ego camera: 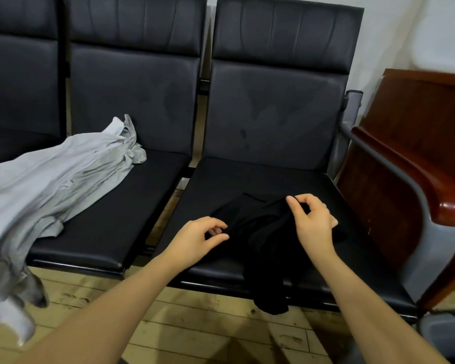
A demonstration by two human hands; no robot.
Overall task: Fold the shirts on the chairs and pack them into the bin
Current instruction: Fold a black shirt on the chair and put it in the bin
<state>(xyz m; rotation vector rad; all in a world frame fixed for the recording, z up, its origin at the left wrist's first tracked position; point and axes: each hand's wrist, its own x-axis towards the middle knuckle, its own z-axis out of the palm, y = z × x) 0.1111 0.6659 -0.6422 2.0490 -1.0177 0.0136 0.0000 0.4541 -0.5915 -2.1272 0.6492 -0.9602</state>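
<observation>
A black shirt (263,240) lies crumpled on the right black chair seat (247,179), and part of it hangs over the seat's front edge toward the floor. My left hand (195,239) pinches the shirt's left edge between thumb and fingers. My right hand (313,219) pinches a fold of the same shirt near its upper right. A light grey shirt (55,179) sprawls over the middle chair seat (111,219) and spills off to the left. No bin is clearly visible.
Three black padded chairs stand in a row, backrests upright. A reddish wooden chair (418,158) with a curved armrest stands close on the right. A grey object (444,334) sits at the lower right edge. Wooden plank floor (195,329) lies below.
</observation>
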